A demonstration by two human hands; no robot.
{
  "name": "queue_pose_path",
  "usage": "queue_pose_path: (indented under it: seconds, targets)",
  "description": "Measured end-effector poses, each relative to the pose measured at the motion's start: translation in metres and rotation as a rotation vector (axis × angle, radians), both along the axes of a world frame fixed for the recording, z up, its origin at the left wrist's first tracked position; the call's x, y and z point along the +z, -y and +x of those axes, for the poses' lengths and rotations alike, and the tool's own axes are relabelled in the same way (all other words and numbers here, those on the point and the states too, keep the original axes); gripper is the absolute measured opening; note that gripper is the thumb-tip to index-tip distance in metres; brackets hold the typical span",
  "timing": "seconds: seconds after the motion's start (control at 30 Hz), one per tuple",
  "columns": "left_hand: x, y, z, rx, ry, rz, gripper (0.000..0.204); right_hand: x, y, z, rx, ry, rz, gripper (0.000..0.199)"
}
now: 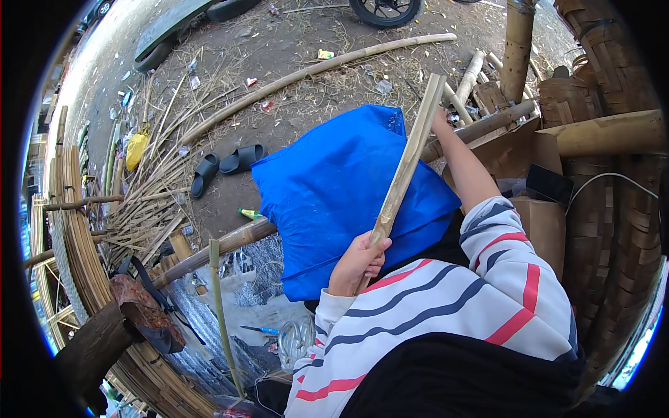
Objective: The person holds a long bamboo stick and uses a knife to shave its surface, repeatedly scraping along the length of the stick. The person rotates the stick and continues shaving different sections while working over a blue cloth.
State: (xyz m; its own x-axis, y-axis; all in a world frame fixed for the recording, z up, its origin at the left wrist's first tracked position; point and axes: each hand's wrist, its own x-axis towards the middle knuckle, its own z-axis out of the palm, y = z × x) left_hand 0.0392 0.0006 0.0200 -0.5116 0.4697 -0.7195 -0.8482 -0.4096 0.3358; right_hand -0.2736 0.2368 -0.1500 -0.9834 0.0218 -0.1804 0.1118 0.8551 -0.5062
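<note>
Two hands on one split bamboo strip (406, 164).
Left hand (359, 263) clenched round lower end; right hand (440, 120) steadied top, grip unclear; judged stiff, light, splintery.

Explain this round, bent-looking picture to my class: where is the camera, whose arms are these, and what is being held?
The camera sits on a person's head and looks down, so the striped sleeves are the wearer's own arms. Its very wide lens bends straight edges and leaves the dark round border.

The left hand grips the near end of a bamboo strip, fingers closed round it. The right hand reaches to the strip's far end; its fingers are too small to read.

Under the strip a blue sheet covers the lap. Beyond, on the dirt ground, lie a long bamboo pole, a heap of thin strips and a pair of sandals. Woven bamboo baskets stand at the right.
</note>
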Motion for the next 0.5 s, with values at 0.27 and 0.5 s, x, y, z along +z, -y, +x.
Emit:
queue_pose_path:
  seconds: [0.27, 0.5]
  targets:
    - [0.014, 0.023, -0.010, 0.128, -0.082, -0.105, 0.023, 0.062, 0.016, 0.005, -0.363, 0.730, -1.197, 0.029]
    - [0.039, 0.058, 0.004, 0.303, -0.185, -0.219, 0.025, 0.149, 0.028, 0.040, 0.170, 0.986, -1.111, 0.024]
